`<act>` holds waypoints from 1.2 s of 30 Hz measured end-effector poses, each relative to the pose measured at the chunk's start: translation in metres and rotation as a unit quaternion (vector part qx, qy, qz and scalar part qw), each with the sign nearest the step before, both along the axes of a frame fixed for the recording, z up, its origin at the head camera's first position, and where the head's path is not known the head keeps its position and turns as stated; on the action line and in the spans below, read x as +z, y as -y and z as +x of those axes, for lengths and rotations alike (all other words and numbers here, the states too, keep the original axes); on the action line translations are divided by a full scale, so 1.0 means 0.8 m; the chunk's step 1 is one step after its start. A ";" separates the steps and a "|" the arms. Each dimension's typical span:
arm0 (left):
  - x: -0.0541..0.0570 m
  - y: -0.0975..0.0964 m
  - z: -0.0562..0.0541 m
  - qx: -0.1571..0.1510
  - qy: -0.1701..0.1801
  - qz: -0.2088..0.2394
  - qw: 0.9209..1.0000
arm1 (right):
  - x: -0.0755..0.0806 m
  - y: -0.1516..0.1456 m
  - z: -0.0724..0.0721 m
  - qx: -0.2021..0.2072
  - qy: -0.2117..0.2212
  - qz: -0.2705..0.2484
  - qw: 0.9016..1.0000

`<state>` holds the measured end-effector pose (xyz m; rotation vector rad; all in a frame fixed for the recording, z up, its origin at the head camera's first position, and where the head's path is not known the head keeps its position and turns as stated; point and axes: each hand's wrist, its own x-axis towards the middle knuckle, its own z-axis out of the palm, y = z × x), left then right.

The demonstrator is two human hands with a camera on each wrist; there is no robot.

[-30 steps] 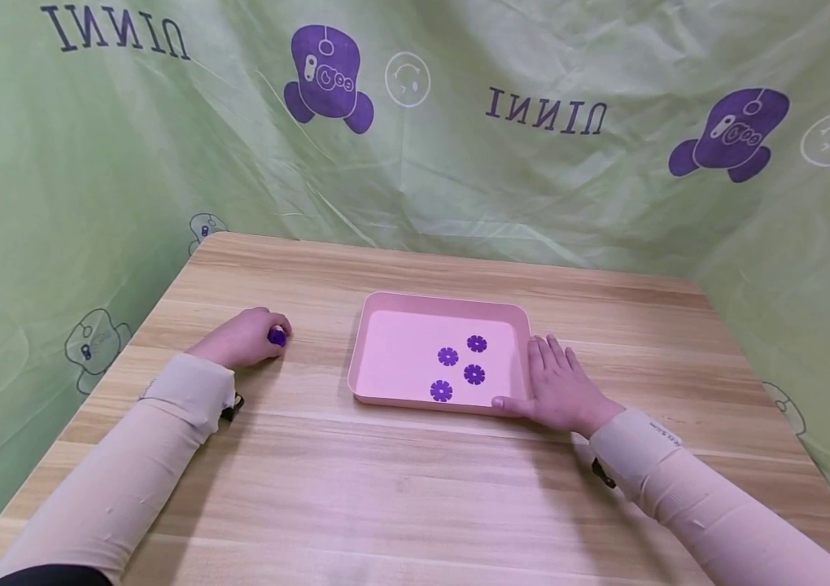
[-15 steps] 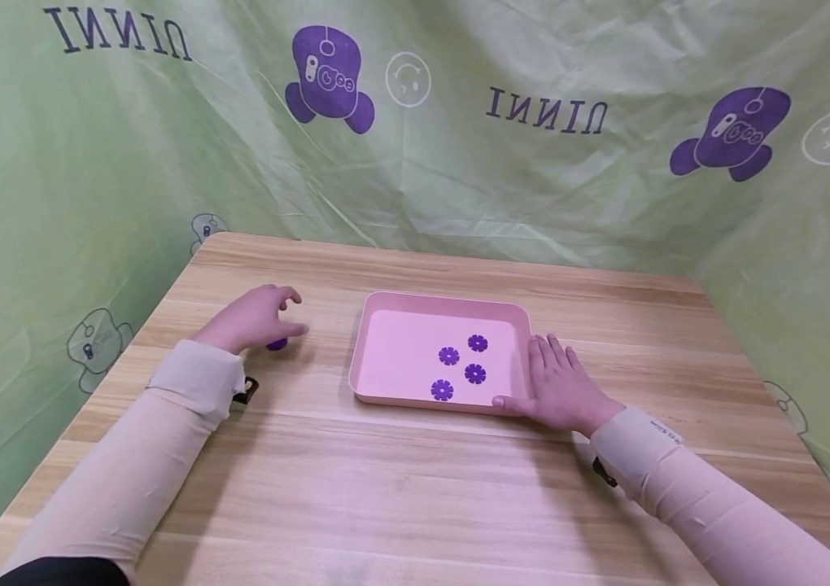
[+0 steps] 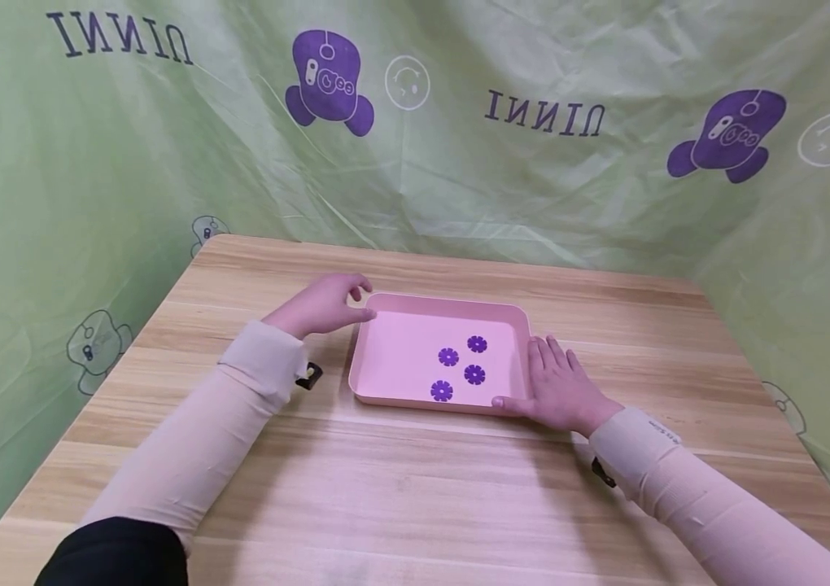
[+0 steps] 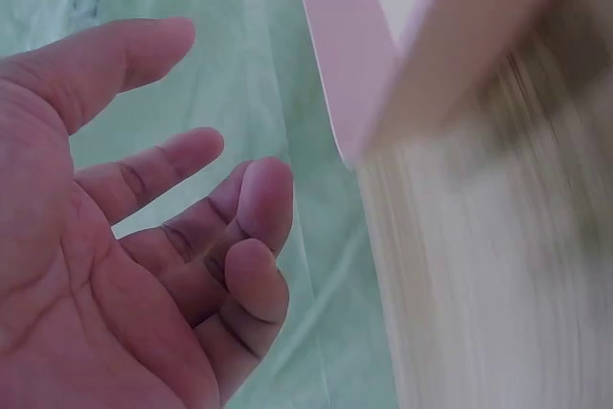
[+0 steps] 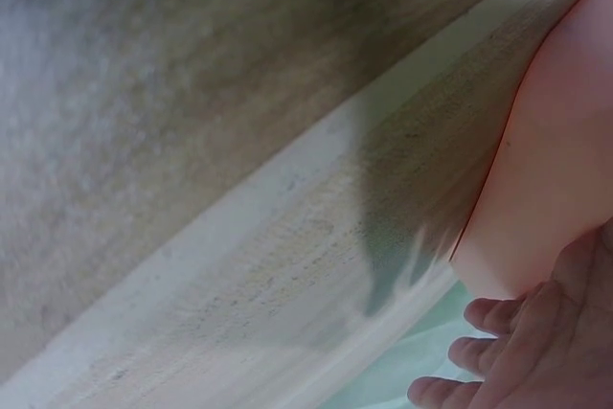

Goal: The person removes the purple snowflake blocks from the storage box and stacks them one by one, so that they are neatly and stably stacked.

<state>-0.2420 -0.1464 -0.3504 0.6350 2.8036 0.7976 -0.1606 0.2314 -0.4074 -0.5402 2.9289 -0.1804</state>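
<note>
A shallow pink tray [image 3: 400, 350] lies on the table with several purple notched, flower-shaped discs [image 3: 447, 356] in its right half. My left hand [image 3: 323, 305] is at the tray's far left corner, thumb and fingers apart and loosely bent. Its palm [image 4: 105, 265] faces the left wrist view and holds nothing; contact with the rim cannot be told. My right hand [image 3: 565, 391] rests against the tray's right side, fingers extended along the wall and thumb at the near rim. The right wrist view catches its fingers [image 5: 517, 332] beside the tray wall. The purple piece seen earlier at left is out of sight.
The wood-grain table [image 3: 400, 496] extends around the tray on all sides. A green curtain [image 3: 415, 179] with purple prints hangs behind the table and along both its sides. A small black item [image 3: 308, 376] shows beneath the left cuff.
My left hand has let go of the purple piece at left and moved right to the tray's far left corner. The right hand and tray have stayed put.
</note>
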 end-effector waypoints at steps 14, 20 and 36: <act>-0.014 -0.103 0.033 -0.096 0.036 -0.033 0.994 | 0.001 0.000 0.001 -0.003 0.008 -0.004 1.000; -0.029 -0.130 0.047 -0.117 0.059 -0.050 0.990 | 0.002 0.001 0.001 -0.003 0.009 -0.007 1.000; -0.057 -0.157 0.062 -0.138 0.028 -0.072 0.987 | 0.000 0.000 -0.001 -0.005 0.007 -0.011 1.000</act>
